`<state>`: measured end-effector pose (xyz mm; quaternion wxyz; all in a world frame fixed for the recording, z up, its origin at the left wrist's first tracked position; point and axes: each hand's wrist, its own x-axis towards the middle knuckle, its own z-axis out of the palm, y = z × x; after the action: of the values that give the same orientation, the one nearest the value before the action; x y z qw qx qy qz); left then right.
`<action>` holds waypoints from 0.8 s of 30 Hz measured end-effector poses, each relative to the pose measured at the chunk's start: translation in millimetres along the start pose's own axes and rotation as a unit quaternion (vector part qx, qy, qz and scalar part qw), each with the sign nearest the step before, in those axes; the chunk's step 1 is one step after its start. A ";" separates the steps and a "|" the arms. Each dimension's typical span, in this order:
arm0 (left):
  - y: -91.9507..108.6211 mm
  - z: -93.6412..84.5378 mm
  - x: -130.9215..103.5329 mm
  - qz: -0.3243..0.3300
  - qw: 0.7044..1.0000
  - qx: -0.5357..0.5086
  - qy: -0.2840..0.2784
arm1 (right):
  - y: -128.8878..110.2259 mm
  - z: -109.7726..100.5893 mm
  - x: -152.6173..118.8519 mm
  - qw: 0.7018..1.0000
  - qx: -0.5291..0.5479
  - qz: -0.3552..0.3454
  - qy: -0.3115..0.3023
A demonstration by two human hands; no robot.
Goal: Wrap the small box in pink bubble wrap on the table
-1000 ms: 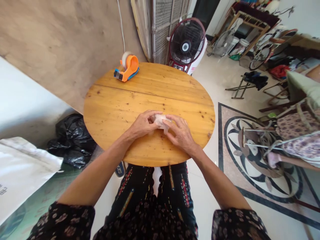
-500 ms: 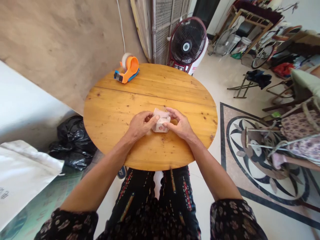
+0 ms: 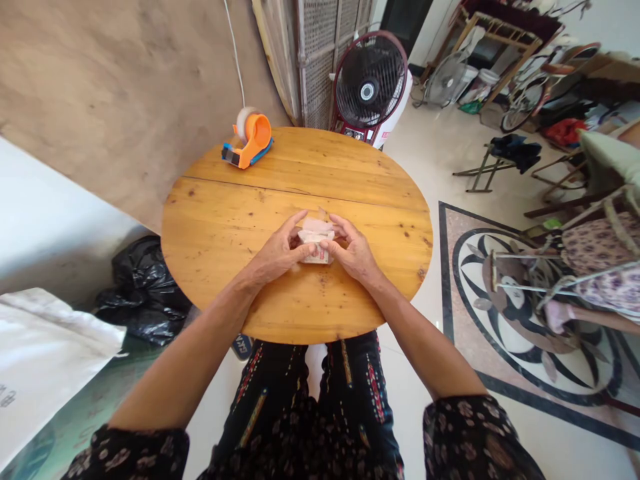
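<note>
A small pale pink-and-white box (image 3: 317, 245) with a reddish print on its near side sits on the round wooden table (image 3: 300, 307). Its top looks open, with a pinkish flap or sheet standing up at the back. My left hand (image 3: 280, 252) grips the box's left side, thumb across the near face and fingers behind. From the right, my right hand (image 3: 354, 252) holds it the same way, its thumb at the front near the other thumb. What lies inside the box is too small to make out.
An orange tape dispenser (image 3: 253, 141) with a roll of clear tape stands at the table's far left edge. Behind the table is a fan (image 3: 369, 90). Black plastic bags (image 3: 145, 287) lie on the left, and a folding stool (image 3: 493, 167) stands to the right.
My left thumb has moved from the top of the box down to its near face, and the left fingers have stretched out. The view has shifted slightly.
</note>
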<state>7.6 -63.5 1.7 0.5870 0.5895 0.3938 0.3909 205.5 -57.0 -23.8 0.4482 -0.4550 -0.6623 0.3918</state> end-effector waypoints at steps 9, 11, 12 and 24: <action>-5.8 -1.4 2.2 0.024 0.999 -0.042 -0.012 | -6.4 -2.3 0.7 0.994 0.097 0.048 -0.029; -6.4 -1.4 2.8 0.029 0.999 -0.043 -0.013 | -5.4 -2.5 0.3 0.995 0.088 0.049 -0.024; -6.4 -1.5 3.0 0.031 0.999 -0.043 -0.010 | -4.4 -2.2 -0.2 0.996 0.080 0.046 -0.020; -2.8 -3.1 4.0 0.004 0.999 -0.048 0.014 | -8.5 3.2 -2.3 0.995 0.083 0.048 -0.027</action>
<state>6.2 -58.6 -1.1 0.6075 0.5567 0.3803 0.4200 200.8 -62.0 -17.5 0.4471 -0.4367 -0.6167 0.4786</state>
